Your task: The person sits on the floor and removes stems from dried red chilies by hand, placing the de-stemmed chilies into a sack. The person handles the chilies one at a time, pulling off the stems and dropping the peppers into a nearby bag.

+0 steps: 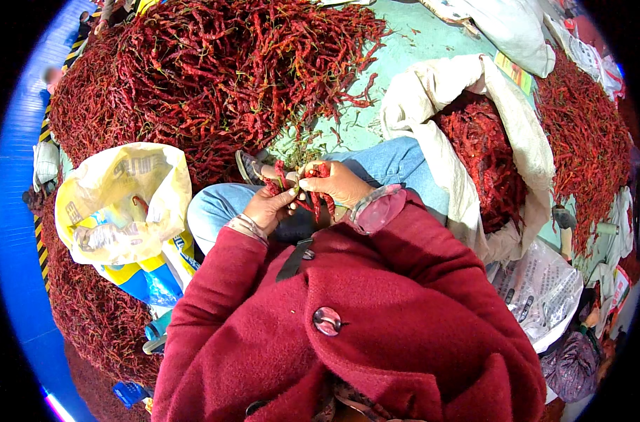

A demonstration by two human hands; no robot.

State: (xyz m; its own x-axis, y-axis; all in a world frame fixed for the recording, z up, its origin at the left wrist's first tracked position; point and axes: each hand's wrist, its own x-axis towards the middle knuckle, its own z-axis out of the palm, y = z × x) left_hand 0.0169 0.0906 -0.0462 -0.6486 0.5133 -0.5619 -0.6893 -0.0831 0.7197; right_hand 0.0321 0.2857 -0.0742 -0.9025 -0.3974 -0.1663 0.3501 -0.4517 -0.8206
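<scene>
Both my hands meet above my lap, fingertips almost touching. Several wrinkled red chilies (320,202) are gripped in my right hand (338,183), some hanging below its fingers. My left hand (271,207) pinches red chilies (273,185) with greenish stems between thumb and fingers. Just beyond my hands, a small heap of stems (299,152) lies on the green floor. A large pile of red chilies (230,68) with stems spreads in front of me. To my right stands a white woven sack (530,121) with a rolled rim, filled with red chilies (483,158).
On my left, an open yellow-and-white bag (122,205) holds a single visible chili (140,202). More chilies (583,142) lie at far right. A clear plastic bag (541,290) sits beside my right arm. Black-and-yellow striped tape (42,248) edges the blue floor (19,211) at left.
</scene>
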